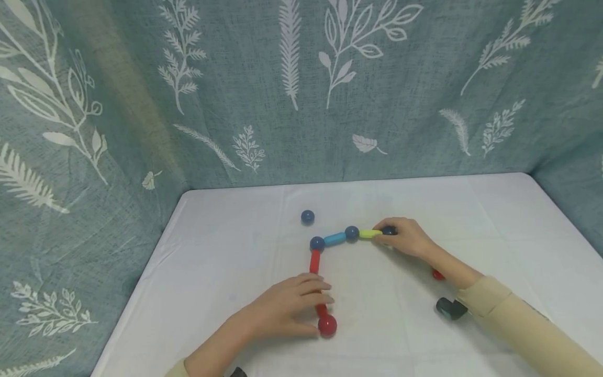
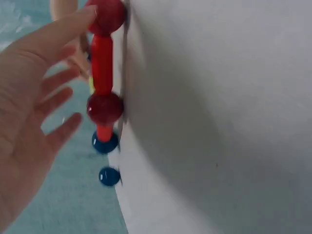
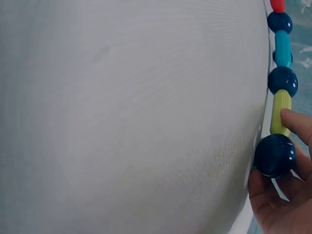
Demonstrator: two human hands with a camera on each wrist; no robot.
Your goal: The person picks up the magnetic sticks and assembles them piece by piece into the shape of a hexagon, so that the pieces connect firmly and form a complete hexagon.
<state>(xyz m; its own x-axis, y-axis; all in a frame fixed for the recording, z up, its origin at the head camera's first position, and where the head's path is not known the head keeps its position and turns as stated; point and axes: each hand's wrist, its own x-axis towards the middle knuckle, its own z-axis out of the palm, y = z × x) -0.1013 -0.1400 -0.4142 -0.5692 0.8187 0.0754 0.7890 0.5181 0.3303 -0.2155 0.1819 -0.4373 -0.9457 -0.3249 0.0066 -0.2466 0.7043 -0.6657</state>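
A chain of magnetic-toy-like balls and rods lies on the white table. My left hand [image 1: 282, 306] reaches over its red part, fingers loosely extended across the lower red rod [image 1: 322, 310]. In the left wrist view the thumb touches the near red ball [image 2: 108, 15]; a middle red ball [image 2: 105, 108] is hidden by the hand in the head view. The upper red rod [image 1: 315, 261] meets a corner blue ball [image 1: 317, 243], then a light blue rod [image 1: 335, 239] and another blue ball [image 1: 352, 233]. My right hand [image 1: 406, 238] grips the yellow-green rod [image 3: 281, 111] beside the dark blue end ball [image 3: 275, 156].
A loose blue ball [image 1: 308, 217] lies behind the chain's corner. Another red ball [image 1: 438, 274] is partly hidden by the right forearm. A black device [image 1: 450, 309] shows by the right cuff. A patterned curtain [image 1: 311, 136] hangs behind the table.
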